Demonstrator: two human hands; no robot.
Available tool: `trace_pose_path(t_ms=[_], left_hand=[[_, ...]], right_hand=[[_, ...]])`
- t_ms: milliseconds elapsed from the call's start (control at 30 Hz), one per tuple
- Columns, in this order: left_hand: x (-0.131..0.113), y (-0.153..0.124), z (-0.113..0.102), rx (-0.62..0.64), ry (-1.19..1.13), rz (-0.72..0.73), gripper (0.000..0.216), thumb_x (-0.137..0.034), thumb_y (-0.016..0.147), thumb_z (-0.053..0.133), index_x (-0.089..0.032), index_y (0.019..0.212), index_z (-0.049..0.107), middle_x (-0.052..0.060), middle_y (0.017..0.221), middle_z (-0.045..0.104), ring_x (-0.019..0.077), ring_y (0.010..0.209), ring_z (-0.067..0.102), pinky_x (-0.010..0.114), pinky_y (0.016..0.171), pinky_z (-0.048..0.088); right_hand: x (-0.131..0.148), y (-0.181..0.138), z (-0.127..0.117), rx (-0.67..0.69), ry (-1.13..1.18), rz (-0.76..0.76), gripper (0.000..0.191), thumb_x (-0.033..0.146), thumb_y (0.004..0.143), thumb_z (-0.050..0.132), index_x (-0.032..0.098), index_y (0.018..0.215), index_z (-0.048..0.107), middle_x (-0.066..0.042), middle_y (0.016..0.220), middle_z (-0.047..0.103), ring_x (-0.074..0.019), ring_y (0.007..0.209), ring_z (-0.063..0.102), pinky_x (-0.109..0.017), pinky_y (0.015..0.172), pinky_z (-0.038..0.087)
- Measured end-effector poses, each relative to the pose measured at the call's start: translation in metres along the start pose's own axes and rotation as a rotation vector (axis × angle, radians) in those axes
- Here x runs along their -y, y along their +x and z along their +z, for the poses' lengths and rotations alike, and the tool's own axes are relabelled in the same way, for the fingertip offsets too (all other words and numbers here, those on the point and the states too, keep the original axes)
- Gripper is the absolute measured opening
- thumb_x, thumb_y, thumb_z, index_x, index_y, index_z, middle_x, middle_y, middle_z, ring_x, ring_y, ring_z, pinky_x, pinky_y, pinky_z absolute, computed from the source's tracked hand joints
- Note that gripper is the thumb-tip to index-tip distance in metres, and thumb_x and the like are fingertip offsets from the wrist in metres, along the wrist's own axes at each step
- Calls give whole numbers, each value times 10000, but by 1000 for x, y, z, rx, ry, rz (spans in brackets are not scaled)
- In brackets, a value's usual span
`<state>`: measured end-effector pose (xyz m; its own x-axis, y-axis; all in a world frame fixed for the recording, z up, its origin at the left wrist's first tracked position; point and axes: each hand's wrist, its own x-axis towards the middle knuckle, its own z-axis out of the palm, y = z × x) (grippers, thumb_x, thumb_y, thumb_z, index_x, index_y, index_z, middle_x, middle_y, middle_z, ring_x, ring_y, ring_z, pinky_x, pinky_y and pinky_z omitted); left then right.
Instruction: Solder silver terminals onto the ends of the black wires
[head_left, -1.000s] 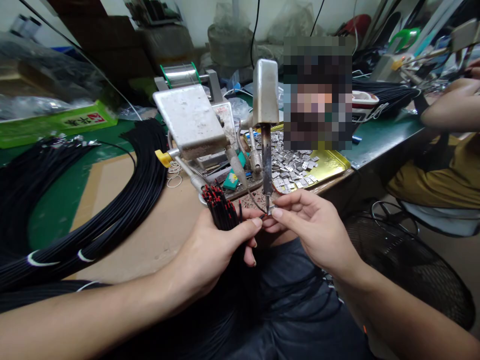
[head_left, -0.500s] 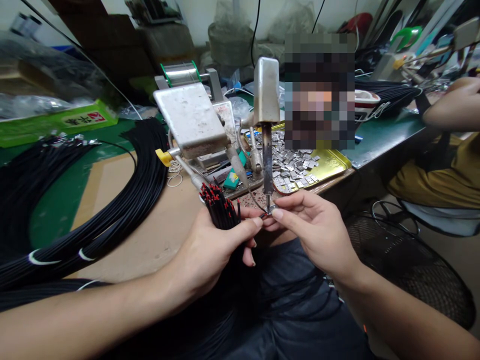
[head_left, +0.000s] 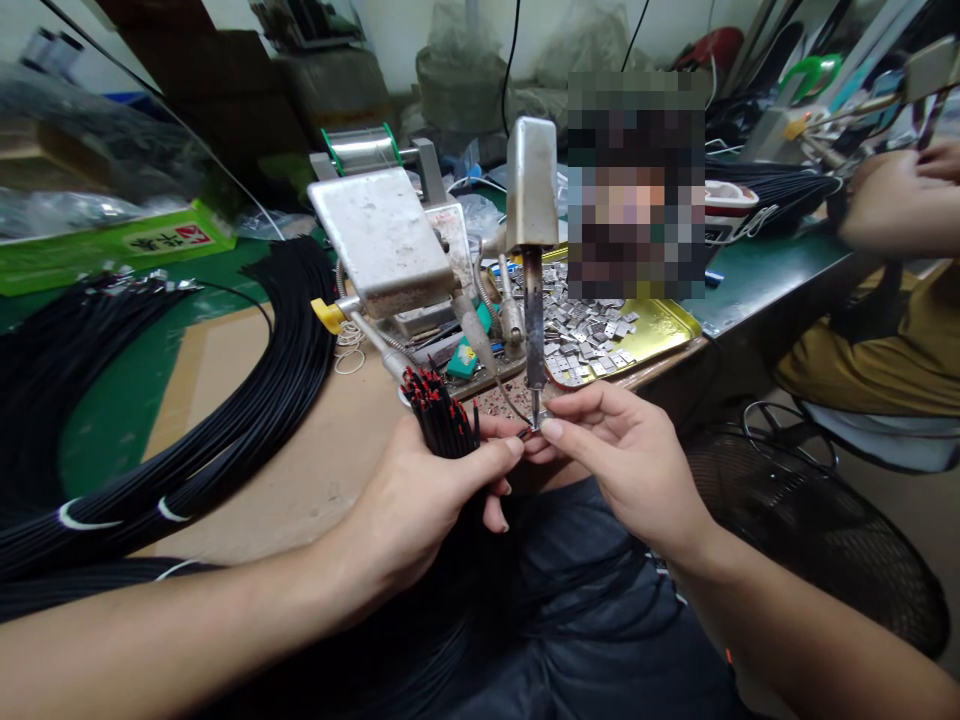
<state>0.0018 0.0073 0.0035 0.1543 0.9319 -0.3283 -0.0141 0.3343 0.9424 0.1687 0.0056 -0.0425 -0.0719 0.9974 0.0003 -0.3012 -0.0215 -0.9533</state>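
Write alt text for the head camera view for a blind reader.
The left hand grips a bundle of red-tipped black wires; the right hand pinches a metal part under a soldering iron. A tray of metal pieces sits behind.

Soldering workshop — fixed soldering iron [head_left: 533, 320], cable bundles [head_left: 225, 420]

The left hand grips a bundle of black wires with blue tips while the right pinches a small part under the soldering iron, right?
Not quite. In the head view the wire tips are red, not blue. The left hand does grip the bundle of black wires, and the right hand pinches a small part under the soldering iron.
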Motion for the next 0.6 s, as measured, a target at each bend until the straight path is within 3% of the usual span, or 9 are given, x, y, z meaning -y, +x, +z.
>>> trace_pose_path(t_ms=[600], left_hand=[[1, -2, -3, 46, 20, 0, 253, -251, 702, 789, -123, 859, 637, -14, 589, 637, 117, 400, 580, 225, 421, 490]], right_hand=[[-1, -4, 3, -56, -32, -8, 203, 261, 719, 829, 182, 825, 675, -31, 731, 752, -193, 669, 734, -323, 662, 622]])
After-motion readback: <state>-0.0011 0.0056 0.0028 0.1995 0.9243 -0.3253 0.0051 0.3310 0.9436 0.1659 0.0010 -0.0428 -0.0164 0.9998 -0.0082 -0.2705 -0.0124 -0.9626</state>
